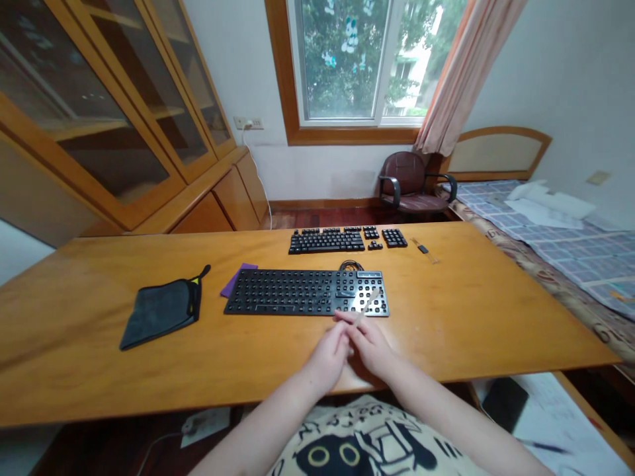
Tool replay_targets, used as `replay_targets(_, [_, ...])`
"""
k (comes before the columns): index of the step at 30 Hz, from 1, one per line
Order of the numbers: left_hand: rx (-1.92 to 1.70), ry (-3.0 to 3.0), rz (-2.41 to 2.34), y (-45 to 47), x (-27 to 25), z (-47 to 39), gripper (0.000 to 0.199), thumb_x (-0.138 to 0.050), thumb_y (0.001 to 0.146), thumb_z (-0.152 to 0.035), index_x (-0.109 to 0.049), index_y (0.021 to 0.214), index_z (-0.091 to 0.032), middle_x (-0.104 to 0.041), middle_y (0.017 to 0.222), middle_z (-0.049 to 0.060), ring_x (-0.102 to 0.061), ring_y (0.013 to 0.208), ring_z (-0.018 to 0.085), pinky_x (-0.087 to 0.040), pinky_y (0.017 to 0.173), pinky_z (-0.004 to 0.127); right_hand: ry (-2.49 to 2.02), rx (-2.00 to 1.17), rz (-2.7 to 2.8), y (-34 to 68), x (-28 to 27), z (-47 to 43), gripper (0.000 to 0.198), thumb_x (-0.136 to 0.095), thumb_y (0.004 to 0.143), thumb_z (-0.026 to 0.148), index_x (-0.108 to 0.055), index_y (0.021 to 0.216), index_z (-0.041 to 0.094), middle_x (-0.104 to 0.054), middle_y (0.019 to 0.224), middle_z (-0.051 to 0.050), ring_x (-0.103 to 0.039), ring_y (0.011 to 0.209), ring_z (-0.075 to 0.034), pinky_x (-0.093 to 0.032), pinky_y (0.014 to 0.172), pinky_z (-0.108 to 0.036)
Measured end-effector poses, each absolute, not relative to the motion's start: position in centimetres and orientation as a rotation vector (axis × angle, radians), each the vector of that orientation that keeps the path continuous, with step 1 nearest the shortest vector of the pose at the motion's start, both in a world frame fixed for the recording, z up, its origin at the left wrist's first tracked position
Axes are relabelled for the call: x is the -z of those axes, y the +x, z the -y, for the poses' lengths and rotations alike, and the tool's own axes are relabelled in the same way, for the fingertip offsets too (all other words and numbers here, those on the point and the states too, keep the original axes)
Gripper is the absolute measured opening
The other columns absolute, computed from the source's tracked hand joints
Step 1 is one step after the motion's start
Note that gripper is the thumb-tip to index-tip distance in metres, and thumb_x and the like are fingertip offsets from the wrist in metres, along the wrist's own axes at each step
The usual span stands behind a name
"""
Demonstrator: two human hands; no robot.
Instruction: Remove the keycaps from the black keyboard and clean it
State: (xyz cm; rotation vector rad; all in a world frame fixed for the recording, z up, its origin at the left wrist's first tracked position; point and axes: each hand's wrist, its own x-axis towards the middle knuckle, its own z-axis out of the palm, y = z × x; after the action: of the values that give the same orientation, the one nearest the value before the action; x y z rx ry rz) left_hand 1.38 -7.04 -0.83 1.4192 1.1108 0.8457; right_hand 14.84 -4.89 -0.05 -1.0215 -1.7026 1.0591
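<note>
My left hand [328, 354] and my right hand [372, 344] meet at the front edge of a black keyboard base [282, 291] stripped of its keycaps. From the fingers of my right hand a thin pale stick [368, 304] with a wider end slants up over the number-pad side; its exact kind is too small to tell. My left hand is closed with its fingertips against my right hand, and whatever it may hold is hidden. Behind the base, loose black keycaps [327, 242] lie sorted in keyboard layout, with the number-pad keycaps [395, 238] on their right.
A dark zip pouch [161, 312] lies at left on the wooden table [278, 363]. Something flat and purple [233, 283] pokes out from under the base. A small wire tool with a black middle [423, 249] rests at the back right. Beyond stand an armchair [411, 185] and a bed.
</note>
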Motion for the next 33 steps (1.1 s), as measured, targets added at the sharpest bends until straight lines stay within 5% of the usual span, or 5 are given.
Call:
replay_targets(4, [-0.662, 1.783, -1.159, 0.6, 0.0, 6.8, 0.033, -0.033, 0.09, -0.032, -0.057, 0.108, -0.017, -0.065, 0.094, 0.01, -0.061, 0.085, 0.02, -0.049, 0.078, 0.036, -1.011, -1.134, 1.357, 13.8, 1.2, 6.3, 0.04, -0.041, 0.089, 0.049, -0.066, 0.079, 0.02, -0.065, 0.084, -0.007, -0.061, 0.084, -0.019, -0.047, 0.078, -0.033])
replay_targets(8, [-0.624, 2.087, -1.914, -7.2, -0.9, 3.1, 0.039, -0.055, 0.079, -0.034, -0.056, 0.114, -0.017, -0.039, 0.139, 0.016, -0.032, 0.129, 0.034, -0.027, 0.104, 0.052, -1.068, -1.187, 1.149, 16.9, 1.5, 4.7, 0.041, -0.04, 0.088, 0.053, -0.058, 0.075, 0.019, -0.04, 0.045, 0.006, -0.045, 0.045, -0.012, -0.042, 0.051, -0.025])
replay_targets(19, [-0.382, 1.945, -2.355, -17.7, 0.7, 0.7, 0.05, -0.049, 0.081, -0.042, -0.051, 0.123, -0.015, -0.053, 0.119, 0.015, -0.049, 0.111, 0.032, -0.039, 0.094, 0.045, -1.527, -0.655, 1.593, 22.8, 0.9, 2.9, 0.036, -0.041, 0.088, 0.041, -0.065, 0.1, 0.017, -0.065, 0.1, -0.01, -0.057, 0.096, -0.023, -0.042, 0.086, -0.037])
replay_targets(28, [-0.685, 2.183, -2.015, -12.3, 2.3, 8.7, 0.033, -0.044, 0.086, -0.037, -0.06, 0.108, -0.018, -0.056, 0.1, 0.01, -0.056, 0.095, 0.024, -0.045, 0.089, 0.04, -1.823, -0.431, 1.93, 23.6, -1.5, 3.6, 0.041, -0.037, 0.088, 0.024, -0.055, 0.125, 0.021, -0.062, 0.096, -0.007, -0.059, 0.083, -0.018, -0.044, 0.074, -0.029])
replay_targets(33, [-0.746, 2.135, -2.13, -12.9, 2.6, 9.8, 0.048, -0.042, 0.086, -0.042, -0.045, 0.127, -0.017, -0.05, 0.127, 0.015, -0.047, 0.117, 0.03, -0.039, 0.098, 0.047, -1.923, -0.337, 1.955, 22.4, -2.3, 3.2, 0.036, -0.043, 0.088, 0.027, -0.06, 0.119, 0.027, -0.062, 0.092, -0.004, -0.058, 0.079, -0.017, -0.041, 0.065, -0.026])
